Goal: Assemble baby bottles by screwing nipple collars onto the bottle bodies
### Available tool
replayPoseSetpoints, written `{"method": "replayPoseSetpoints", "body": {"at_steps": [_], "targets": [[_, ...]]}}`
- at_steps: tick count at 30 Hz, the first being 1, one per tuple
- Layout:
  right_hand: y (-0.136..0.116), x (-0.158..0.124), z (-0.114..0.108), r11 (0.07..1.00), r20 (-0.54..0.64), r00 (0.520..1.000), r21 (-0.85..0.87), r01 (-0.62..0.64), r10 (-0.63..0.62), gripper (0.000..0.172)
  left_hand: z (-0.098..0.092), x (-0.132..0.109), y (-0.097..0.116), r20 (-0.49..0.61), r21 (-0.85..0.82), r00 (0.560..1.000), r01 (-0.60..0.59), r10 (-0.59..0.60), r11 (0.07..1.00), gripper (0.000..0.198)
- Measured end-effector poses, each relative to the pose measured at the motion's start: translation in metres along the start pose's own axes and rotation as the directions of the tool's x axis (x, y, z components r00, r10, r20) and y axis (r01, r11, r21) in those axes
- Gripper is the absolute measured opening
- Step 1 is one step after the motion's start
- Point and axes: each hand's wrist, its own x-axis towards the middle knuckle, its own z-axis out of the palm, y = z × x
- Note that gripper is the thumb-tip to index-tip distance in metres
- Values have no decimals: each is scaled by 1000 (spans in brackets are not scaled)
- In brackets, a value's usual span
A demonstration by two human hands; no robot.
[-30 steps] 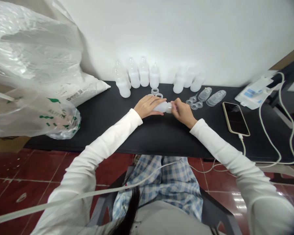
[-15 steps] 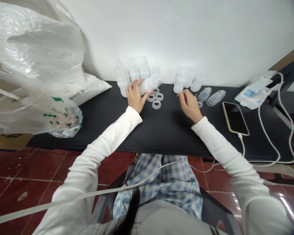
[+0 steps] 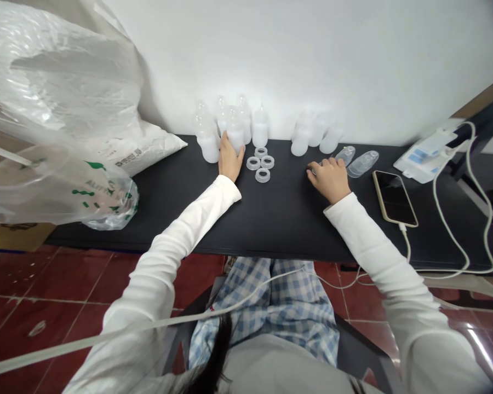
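Note:
My left hand (image 3: 229, 159) is wrapped round a white baby bottle (image 3: 234, 133), standing it upright among several capped bottles (image 3: 207, 137) along the wall. Three clear screw rings (image 3: 261, 163) lie just right of that hand on the black table (image 3: 271, 219). My right hand (image 3: 331, 176) rests knuckles up on the table with its fingers curled over small clear teats (image 3: 314, 171); what its fingertips grip is hidden. Clear bottle caps (image 3: 355, 160) lie just beyond it, and three open bottles (image 3: 316, 137) stand behind.
A phone (image 3: 394, 197) on a white cable lies right of my right hand, beside a white power strip (image 3: 425, 156). Large plastic bags (image 3: 57, 120) fill the table's left end. Red floor tiles and my checked trousers show below the table edge.
My left hand carried the bottle from the table's middle to the back row and stood it upright. My right hand let go of it and moved right onto the small teats.

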Motion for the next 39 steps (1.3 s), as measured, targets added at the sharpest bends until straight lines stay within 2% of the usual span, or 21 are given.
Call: {"method": "replayPoseSetpoints", "body": {"at_steps": [5,9,13,16,18,21,24,26,29,32,34,36,39], "targets": [[3,0,2,998,14,1000,-52,27,-26,33,9,2,-12,-17,-52,997,68,-69,996,74],[4,-1,-1,1000,17,1000,-4,7,-7,32,12,-1,-19,0,-14,997,79,-79,997,75],[1,-3,-1,999,-32,998,23,-49,49,30,8,-19,-18,16,13,999,38,-39,999,75],[0,-4,4,993,-89,989,36,-112,115,30,-3,-37,-4,30,24,999,-44,43,999,67],[0,-4,8,990,-101,985,48,-133,137,32,-12,-44,10,97,32,986,-140,136,990,56],[2,-4,11,991,-84,989,59,-117,122,33,-23,-45,30,263,32,935,-256,239,966,43],[3,-3,9,992,-75,993,87,-89,96,32,-27,-42,39,398,62,887,-281,234,958,39],[1,-3,4,991,-67,993,102,-85,92,32,-27,-41,40,416,80,887,-255,200,964,36],[-5,0,-4,986,-27,995,139,-88,92,33,-27,-42,39,374,85,914,-199,154,976,31],[-12,3,-5,961,-9,1000,277,-23,26,30,-28,-41,40,318,122,944,-133,88,983,27],[-16,4,-1,907,-61,998,419,46,-23,27,-28,-40,43,255,81,966,-68,46,994,24],[-20,4,6,822,-149,988,559,108,-28,23,-27,-40,48,200,-51,980,15,-5,999,23],[-29,4,15,653,-215,976,743,147,25,16,-23,-44,60,184,-291,981,119,-66,949,42]]}}
